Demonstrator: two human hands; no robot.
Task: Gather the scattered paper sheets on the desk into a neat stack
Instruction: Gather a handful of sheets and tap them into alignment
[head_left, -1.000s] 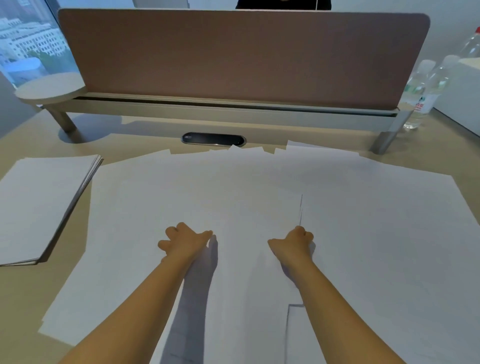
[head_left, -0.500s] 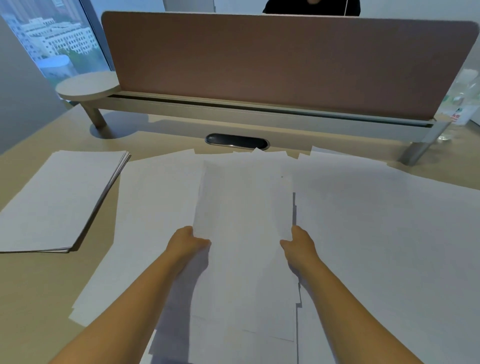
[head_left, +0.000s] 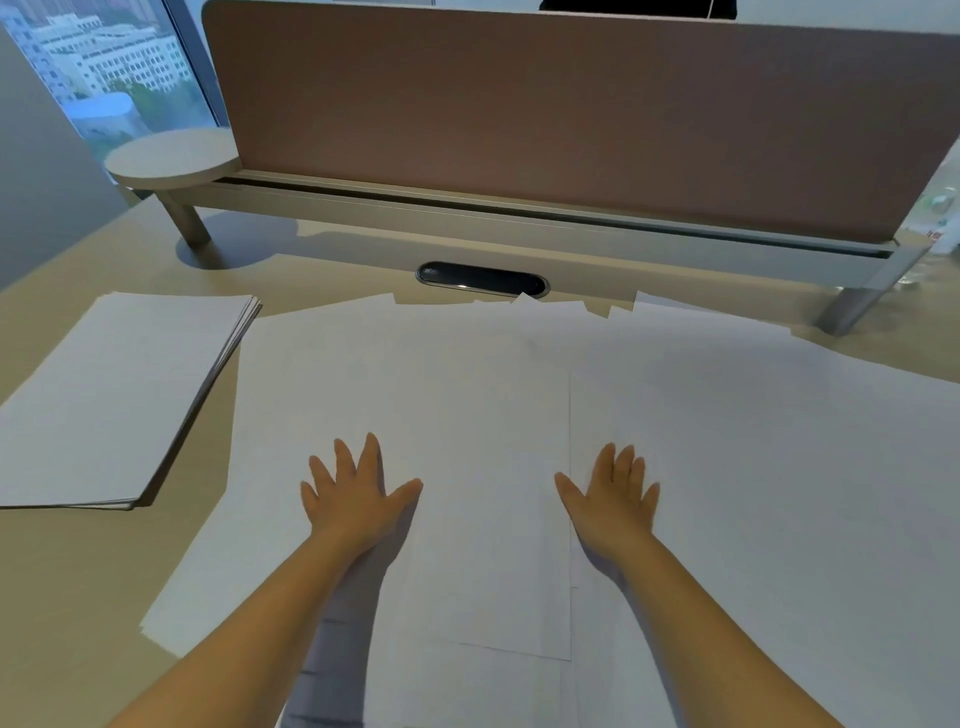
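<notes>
i see my left hand (head_left: 358, 493) and right hand (head_left: 613, 493) spread flat on the loose sheets (head_left: 727, 441), with a clear lane of paper between them; the sheets cover most of the desk (head_left: 78, 597) ahead and to the right, all lying low, so nothing blocks a sweep there; to the left a neat stack (head_left: 114, 395) sits apart, with a strip of bare desk between; the far side is closed off by the partition (head_left: 571, 119) and its raised rail (head_left: 467, 223).
</notes>
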